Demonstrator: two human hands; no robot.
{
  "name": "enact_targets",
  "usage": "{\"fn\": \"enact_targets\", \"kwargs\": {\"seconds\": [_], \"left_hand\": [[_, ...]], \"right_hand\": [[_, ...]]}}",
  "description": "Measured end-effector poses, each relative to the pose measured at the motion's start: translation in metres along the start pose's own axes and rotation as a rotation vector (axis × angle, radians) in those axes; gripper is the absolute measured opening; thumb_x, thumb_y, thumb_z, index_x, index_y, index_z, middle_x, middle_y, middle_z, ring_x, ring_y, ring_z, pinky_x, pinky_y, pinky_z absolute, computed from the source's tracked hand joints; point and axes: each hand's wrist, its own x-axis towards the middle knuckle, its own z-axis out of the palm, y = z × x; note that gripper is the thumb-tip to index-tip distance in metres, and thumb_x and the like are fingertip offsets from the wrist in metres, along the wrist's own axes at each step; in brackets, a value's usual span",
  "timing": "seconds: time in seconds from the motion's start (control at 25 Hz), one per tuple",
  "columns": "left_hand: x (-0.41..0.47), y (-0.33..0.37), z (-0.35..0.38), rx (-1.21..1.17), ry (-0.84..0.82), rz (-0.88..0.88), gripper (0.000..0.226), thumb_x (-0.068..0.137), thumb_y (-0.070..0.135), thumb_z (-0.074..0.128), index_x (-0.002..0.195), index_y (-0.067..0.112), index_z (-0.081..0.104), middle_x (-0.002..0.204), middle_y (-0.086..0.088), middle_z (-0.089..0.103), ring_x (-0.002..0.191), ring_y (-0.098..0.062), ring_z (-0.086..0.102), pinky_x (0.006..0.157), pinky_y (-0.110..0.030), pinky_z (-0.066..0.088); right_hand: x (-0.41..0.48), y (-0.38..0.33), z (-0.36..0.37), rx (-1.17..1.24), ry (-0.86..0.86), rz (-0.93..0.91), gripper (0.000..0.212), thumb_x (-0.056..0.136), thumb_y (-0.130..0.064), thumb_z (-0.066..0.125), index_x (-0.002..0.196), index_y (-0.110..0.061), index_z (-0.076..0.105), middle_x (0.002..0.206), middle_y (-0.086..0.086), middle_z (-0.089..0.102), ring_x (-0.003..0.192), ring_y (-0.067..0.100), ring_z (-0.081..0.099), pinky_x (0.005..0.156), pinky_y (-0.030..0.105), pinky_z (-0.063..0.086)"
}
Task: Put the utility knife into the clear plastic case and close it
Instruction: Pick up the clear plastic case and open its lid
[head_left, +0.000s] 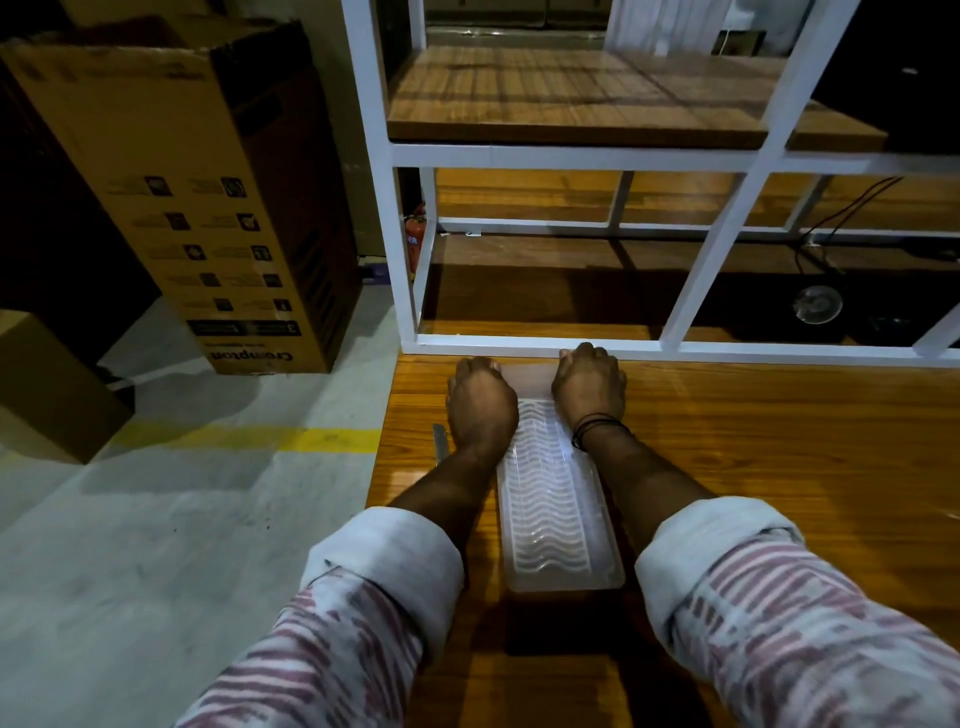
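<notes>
Clear plastic case (556, 499): long, ribbed, on the wooden surface (779, 467); likely light, thin-walled, slippery. Left hand (480, 402) and right hand (589, 387) curl over its far end, grip unclear. Utility knife (440, 441): beside left wrist, stiff; hold by body.

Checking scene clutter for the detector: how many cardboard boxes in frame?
2. A tall printed cardboard box stands on the floor at upper left; a smaller plain cardboard box sits at the left edge below it. More may lie outside the frame.
</notes>
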Motion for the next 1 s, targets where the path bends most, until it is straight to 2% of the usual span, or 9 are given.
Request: {"fn": "enact_targets", "kwargs": {"seconds": [0.12, 0.24, 0.36, 0.48, 0.6, 0.68, 0.8, 0.92, 1.0], "left_hand": [[-0.002, 0.001, -0.003, -0.088, 0.002, -0.031, 0.033, 0.109, 0.027, 0.043, 0.119, 0.006, 0.067, 0.12, -0.013, 0.066, 0.112, -0.03, 0.061, 0.095, -0.043, 0.049], [0.0, -0.006, -0.007, -0.337, -0.121, -0.165, 0.033, 0.109, 0.03, 0.044, 0.112, 0.009, 0.069, 0.112, -0.011, 0.071, 0.105, -0.029, 0.066, 0.089, -0.039, 0.055], [0.0, -0.009, -0.018, -0.588, -0.218, -0.316, 0.02, 0.104, 0.022, 0.056, 0.113, 0.01, 0.069, 0.111, -0.003, 0.072, 0.101, -0.023, 0.067, 0.069, -0.021, 0.05], [-0.004, -0.013, -0.029, -0.591, -0.31, -0.307, 0.036, 0.095, 0.015, 0.071, 0.13, 0.01, 0.063, 0.115, 0.002, 0.066, 0.083, -0.007, 0.06, 0.054, -0.004, 0.044], [-0.002, -0.02, -0.033, -0.559, -0.333, -0.302, 0.038, 0.093, 0.016, 0.074, 0.13, 0.012, 0.064, 0.123, -0.009, 0.074, 0.09, -0.017, 0.07, 0.059, -0.015, 0.05], [-0.001, -0.019, -0.034, -0.511, -0.346, -0.299, 0.037, 0.093, 0.02, 0.074, 0.128, 0.016, 0.063, 0.123, -0.01, 0.074, 0.092, -0.018, 0.068, 0.061, -0.021, 0.048], [-0.002, -0.018, -0.033, -0.443, -0.355, -0.241, 0.038, 0.094, 0.026, 0.073, 0.129, 0.02, 0.062, 0.124, -0.008, 0.073, 0.089, -0.016, 0.064, 0.07, -0.027, 0.05], [-0.005, -0.02, -0.032, -0.446, -0.353, -0.216, 0.042, 0.095, 0.031, 0.072, 0.133, 0.02, 0.061, 0.128, -0.008, 0.072, 0.1, -0.023, 0.07, 0.079, -0.033, 0.056], [-0.005, -0.024, -0.031, -0.49, -0.362, -0.228, 0.046, 0.096, 0.03, 0.071, 0.138, 0.018, 0.059, 0.13, -0.01, 0.071, 0.102, -0.024, 0.071, 0.073, -0.029, 0.057]], "right_hand": [[-0.003, 0.0, -0.002, -0.046, 0.07, -0.113, 0.034, 0.103, -0.029, 0.047, 0.12, -0.003, 0.06, 0.117, 0.021, 0.063, 0.109, 0.038, 0.059, 0.091, 0.047, 0.05], [-0.004, -0.002, -0.004, -0.083, 0.059, -0.271, 0.032, 0.103, -0.028, 0.049, 0.117, -0.003, 0.062, 0.112, 0.02, 0.065, 0.103, 0.038, 0.062, 0.086, 0.046, 0.051], [-0.01, -0.015, -0.014, -0.181, -0.035, -0.405, 0.03, 0.101, -0.029, 0.052, 0.115, -0.006, 0.065, 0.109, 0.017, 0.069, 0.102, 0.036, 0.064, 0.085, 0.044, 0.051], [-0.043, -0.029, -0.032, -0.209, -0.132, -0.469, 0.03, 0.096, -0.031, 0.057, 0.113, -0.009, 0.067, 0.108, 0.015, 0.071, 0.102, 0.034, 0.064, 0.082, 0.042, 0.052], [-0.1, -0.029, -0.054, -0.168, -0.217, -0.54, 0.033, 0.093, -0.038, 0.058, 0.114, -0.015, 0.07, 0.114, 0.012, 0.066, 0.106, 0.03, 0.06, 0.086, 0.041, 0.051], [-0.131, -0.027, -0.073, -0.197, -0.337, -0.532, 0.051, 0.089, -0.053, 0.057, 0.125, -0.018, 0.066, 0.125, 0.012, 0.058, 0.114, 0.03, 0.053, 0.093, 0.042, 0.049], [-0.164, -0.027, -0.097, -0.297, -0.581, -0.472, 0.096, 0.073, -0.079, 0.055, 0.145, -0.017, 0.045, 0.151, 0.013, 0.043, 0.134, 0.036, 0.04, 0.106, 0.05, 0.042], [-0.177, -0.034, -0.107, -0.347, -0.717, -0.402, 0.121, 0.065, -0.083, 0.064, 0.157, -0.017, 0.021, 0.168, 0.01, 0.017, 0.149, 0.044, 0.019, 0.114, 0.061, 0.031], [-0.176, -0.039, -0.11, -0.37, -0.745, -0.381, 0.125, 0.064, -0.08, 0.069, 0.159, -0.018, 0.017, 0.17, 0.008, 0.012, 0.15, 0.047, 0.016, 0.112, 0.063, 0.033]]}}
